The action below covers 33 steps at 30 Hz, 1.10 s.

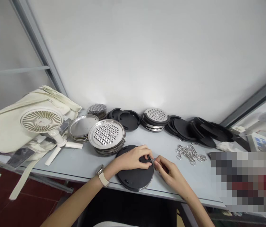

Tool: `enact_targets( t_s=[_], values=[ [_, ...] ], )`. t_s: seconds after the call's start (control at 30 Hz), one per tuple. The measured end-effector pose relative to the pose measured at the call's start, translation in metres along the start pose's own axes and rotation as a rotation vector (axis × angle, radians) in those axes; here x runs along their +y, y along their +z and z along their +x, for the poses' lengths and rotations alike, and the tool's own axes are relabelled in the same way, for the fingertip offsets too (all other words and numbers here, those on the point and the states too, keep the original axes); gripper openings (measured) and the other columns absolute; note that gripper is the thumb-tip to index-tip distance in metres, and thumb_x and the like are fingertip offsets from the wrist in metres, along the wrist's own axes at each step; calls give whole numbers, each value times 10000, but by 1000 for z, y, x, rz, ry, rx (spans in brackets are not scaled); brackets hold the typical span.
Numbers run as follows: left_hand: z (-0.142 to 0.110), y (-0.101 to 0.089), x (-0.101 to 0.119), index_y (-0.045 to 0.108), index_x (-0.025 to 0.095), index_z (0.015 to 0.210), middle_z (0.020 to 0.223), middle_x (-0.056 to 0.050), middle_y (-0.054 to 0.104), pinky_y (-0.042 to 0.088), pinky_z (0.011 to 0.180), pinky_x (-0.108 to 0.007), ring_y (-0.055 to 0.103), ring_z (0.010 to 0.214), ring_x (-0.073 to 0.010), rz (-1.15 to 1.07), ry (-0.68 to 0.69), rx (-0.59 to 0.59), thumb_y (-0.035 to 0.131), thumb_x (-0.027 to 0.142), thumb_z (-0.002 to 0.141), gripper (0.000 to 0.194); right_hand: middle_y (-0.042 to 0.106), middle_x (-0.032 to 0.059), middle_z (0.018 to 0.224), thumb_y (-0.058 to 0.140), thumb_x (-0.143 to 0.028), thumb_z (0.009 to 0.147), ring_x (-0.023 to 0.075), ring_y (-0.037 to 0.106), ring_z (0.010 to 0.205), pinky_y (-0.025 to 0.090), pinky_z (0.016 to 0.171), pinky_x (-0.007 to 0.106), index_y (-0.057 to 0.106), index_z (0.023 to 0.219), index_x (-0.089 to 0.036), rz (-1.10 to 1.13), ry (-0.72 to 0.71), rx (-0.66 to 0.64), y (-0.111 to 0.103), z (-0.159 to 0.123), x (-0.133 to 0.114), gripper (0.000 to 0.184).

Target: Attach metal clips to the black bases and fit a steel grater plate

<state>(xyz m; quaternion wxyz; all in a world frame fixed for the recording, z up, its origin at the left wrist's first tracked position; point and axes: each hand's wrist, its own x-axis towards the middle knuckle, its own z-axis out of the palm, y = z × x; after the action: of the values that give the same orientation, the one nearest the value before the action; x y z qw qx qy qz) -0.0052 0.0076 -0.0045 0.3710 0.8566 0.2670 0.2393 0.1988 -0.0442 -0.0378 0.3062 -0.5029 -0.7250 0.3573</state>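
A round black disc [135, 176] with a thin metal rim lies flat near the table's front edge. My left hand [133, 157], a watch on its wrist, rests on top of the disc with fingers curled at its right edge. My right hand [168, 171] meets it there, fingers pinched on a small metal ring [151, 159] at the disc's rim. Both hands touch at that spot. A loose pile of the same metal rings [190, 153] lies just right of my hands.
Stacks of perforated metal grater discs [106, 135] and plain metal plates [82, 126] stand behind the disc. Black discs [128, 119] line the wall, more at the right [201, 129]. A white fan [42, 121] on cloth bags sits left.
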Motion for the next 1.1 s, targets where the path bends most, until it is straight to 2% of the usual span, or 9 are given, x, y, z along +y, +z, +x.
enact_targets(
  t_s=[0.1, 0.33, 0.77, 1.1],
  values=[
    [0, 1, -1, 608, 200, 960, 958, -14, 533, 421, 750, -238, 546, 805, -128, -7, 0, -8, 612, 190, 791, 170, 426, -37, 663, 380, -416, 967, 120, 366, 599, 307, 564, 240, 463, 758, -199, 5, -15, 2, 0, 0, 2, 312],
    [1, 2, -5, 615, 199, 978, 962, -15, 540, 423, 764, -237, 552, 819, -131, -13, 20, -8, 620, 156, 773, 210, 352, -61, 620, 446, -403, 942, 113, 324, 573, 279, 534, 229, 460, 773, -201, -7, -8, 0, 1, 1, 2, 264],
    [-1, 1, -5, 616, 211, 998, 978, -13, 545, 427, 774, -235, 558, 825, -131, -5, 15, -20, 614, 158, 774, 230, 344, -64, 642, 414, -338, 949, 114, 329, 582, 285, 545, 225, 454, 823, -204, -18, -35, -28, 0, 0, -1, 189],
    [0, 1, -5, 601, 194, 950, 955, -11, 544, 425, 762, -232, 549, 808, -123, -13, 27, 2, 623, 151, 765, 192, 349, -64, 628, 407, -375, 956, 118, 328, 574, 276, 538, 227, 469, 817, -204, -35, -16, -35, 0, 1, -1, 229]
  ],
)
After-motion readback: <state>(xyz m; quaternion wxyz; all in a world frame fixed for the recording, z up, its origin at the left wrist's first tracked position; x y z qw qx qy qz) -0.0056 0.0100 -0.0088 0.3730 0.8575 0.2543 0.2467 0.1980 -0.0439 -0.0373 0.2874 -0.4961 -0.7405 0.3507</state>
